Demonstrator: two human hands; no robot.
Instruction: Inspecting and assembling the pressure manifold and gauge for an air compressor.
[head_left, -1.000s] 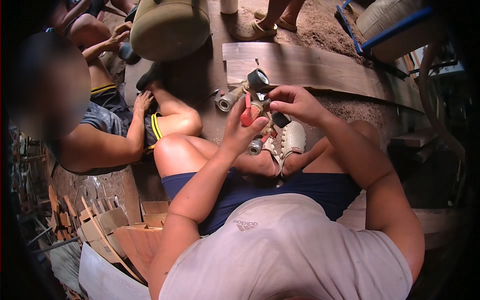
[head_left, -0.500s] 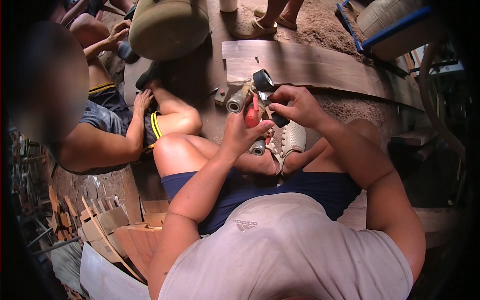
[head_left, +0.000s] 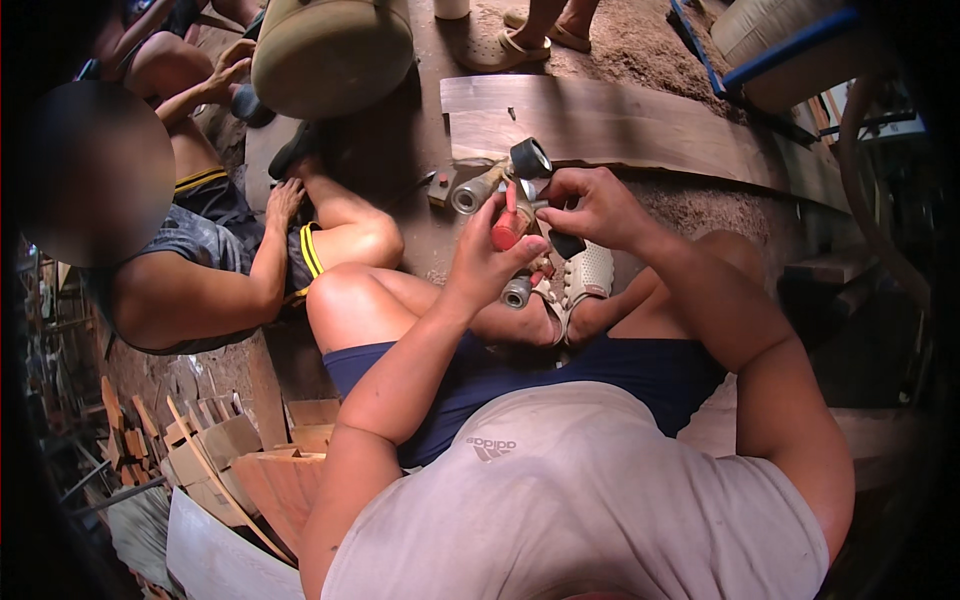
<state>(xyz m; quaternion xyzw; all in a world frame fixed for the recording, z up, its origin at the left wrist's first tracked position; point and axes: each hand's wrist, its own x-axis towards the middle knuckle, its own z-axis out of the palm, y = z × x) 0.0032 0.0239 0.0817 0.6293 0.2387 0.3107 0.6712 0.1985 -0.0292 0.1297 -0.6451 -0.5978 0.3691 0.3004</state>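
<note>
An air regulator assembly [head_left: 515, 212] is held up in front of my shins. It has a black-rimmed round gauge [head_left: 530, 158], a red valve handle [head_left: 507, 230] and metal couplers, one of them a coupler [head_left: 467, 196] at its left and another coupler [head_left: 517, 292] lower down. My left hand [head_left: 483, 258] is closed round its left side, with the thumb near the red handle. At the right side of the assembly, my right hand [head_left: 605, 212] pinches with thumb and forefinger; the piece between the fingertips is mostly hidden. A dark rounded part [head_left: 567, 243] shows below those fingers.
A long wooden board [head_left: 640, 120] lies beyond my hands, with sawdust [head_left: 695, 215] around it. To my left sits another person [head_left: 210, 260], near a large rounded tank [head_left: 335, 55]. Wood offcuts [head_left: 215, 450] are piled at lower left. A person's clogs [head_left: 500, 52] stand at the far side.
The regulator assembly has turned slightly in my left hand, and its red handle shows more upright. My right fingers have shifted a little against it. The whole view has moved slightly.
</note>
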